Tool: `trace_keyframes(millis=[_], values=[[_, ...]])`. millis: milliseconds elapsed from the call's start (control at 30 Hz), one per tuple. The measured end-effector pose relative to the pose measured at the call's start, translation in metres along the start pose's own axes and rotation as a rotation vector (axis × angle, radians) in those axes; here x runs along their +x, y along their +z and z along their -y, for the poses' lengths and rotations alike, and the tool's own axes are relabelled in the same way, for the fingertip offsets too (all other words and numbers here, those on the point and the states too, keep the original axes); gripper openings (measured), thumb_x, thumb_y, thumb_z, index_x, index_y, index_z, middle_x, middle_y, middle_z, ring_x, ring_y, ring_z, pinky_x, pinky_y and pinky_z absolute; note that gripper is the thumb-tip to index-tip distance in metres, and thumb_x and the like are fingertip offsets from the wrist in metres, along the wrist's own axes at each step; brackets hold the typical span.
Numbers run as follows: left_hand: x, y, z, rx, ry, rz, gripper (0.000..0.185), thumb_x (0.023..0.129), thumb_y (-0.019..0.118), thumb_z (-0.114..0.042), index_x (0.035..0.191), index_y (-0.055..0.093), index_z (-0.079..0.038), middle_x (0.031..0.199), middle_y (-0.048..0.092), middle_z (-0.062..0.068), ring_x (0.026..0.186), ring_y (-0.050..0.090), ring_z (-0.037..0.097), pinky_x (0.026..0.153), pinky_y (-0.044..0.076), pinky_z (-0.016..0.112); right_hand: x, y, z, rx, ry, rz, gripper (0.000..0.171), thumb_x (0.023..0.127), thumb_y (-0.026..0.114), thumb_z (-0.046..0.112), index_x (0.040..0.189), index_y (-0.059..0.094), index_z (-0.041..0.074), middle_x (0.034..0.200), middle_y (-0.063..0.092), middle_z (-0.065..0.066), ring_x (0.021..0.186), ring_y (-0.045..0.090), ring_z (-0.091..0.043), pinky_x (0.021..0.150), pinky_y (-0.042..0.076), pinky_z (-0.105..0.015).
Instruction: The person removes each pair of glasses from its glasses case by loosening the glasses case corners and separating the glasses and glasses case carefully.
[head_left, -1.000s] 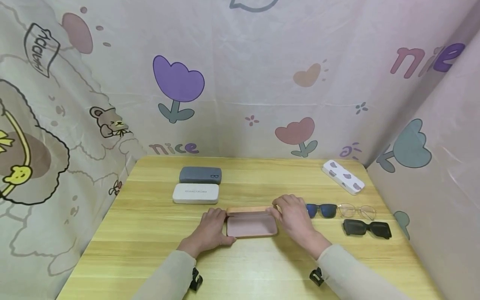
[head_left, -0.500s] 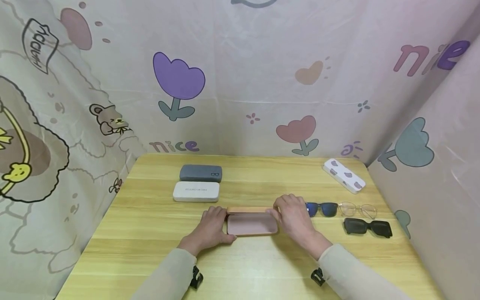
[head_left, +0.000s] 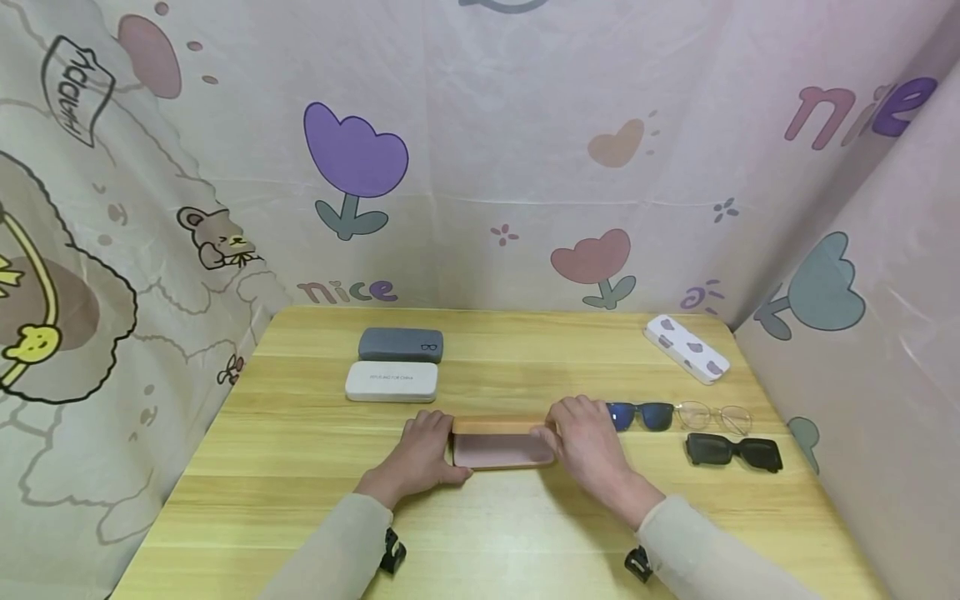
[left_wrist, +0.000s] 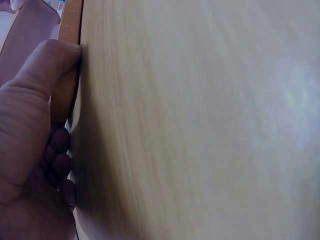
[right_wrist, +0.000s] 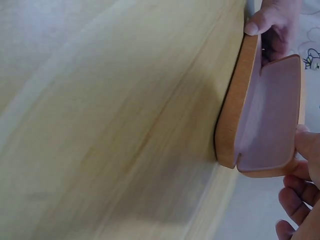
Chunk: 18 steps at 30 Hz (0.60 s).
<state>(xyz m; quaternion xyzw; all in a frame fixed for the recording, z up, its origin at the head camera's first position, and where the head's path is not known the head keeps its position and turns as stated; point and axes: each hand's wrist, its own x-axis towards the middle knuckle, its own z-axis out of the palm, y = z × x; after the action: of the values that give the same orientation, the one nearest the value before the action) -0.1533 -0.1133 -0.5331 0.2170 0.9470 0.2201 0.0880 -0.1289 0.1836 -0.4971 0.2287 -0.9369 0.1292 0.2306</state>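
Observation:
An orange-brown glasses case (head_left: 501,453) with pale pink lining sits on the table, lid raised. My left hand (head_left: 422,457) grips its left end, thumb at the front edge and fingers behind. In the left wrist view, that thumb presses the front wall of the case (left_wrist: 64,97). My right hand (head_left: 591,446) holds the right end of the lid (head_left: 497,425), pinching it between thumb and fingers. The right wrist view shows the lid (right_wrist: 271,117) standing at an angle over the base (right_wrist: 231,120), with the pink inside showing and nothing in it.
Behind my left hand lie a white glasses case (head_left: 392,382) and a grey one (head_left: 401,344). To the right are blue-lensed sunglasses (head_left: 656,416), thin-framed eyeglasses (head_left: 695,415) and black sunglasses (head_left: 733,452). A white patterned case (head_left: 686,348) lies at the back right.
The lid has tipped forward a little, so less of the pink inside shows in the head view. My right hand has moved slightly with it; the left stays in place.

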Motion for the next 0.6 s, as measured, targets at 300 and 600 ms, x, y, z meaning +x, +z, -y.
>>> trace_keyframes(millis=[300, 600], values=[[0.000, -0.001, 0.000, -0.008, 0.007, -0.001, 0.086, 0.079, 0.087, -0.051, 0.140, 0.056, 0.002, 0.126, 0.062, 0.010, 0.116, 0.049, 0.029, 0.101, 0.039, 0.046, -0.007, 0.002, 0.001, -0.004, -0.039, -0.018, 0.028, 0.088, 0.083, 0.040, 0.087, 0.068, 0.016, 0.083, 0.064, 0.005, 0.078, 0.056, -0.015, 0.076, 0.041, -0.033], [0.002, -0.001, 0.002, -0.043, -0.007, 0.003, 0.080, 0.079, 0.088, -0.050, 0.136, 0.060, -0.003, 0.124, 0.063, 0.006, 0.115, 0.050, 0.025, 0.101, 0.040, 0.046, -0.025, 0.011, 0.005, -0.075, -0.062, 0.035, 0.029, 0.085, 0.086, 0.040, 0.083, 0.067, 0.018, 0.085, 0.066, 0.006, 0.081, 0.058, -0.016, 0.079, 0.043, -0.035]])
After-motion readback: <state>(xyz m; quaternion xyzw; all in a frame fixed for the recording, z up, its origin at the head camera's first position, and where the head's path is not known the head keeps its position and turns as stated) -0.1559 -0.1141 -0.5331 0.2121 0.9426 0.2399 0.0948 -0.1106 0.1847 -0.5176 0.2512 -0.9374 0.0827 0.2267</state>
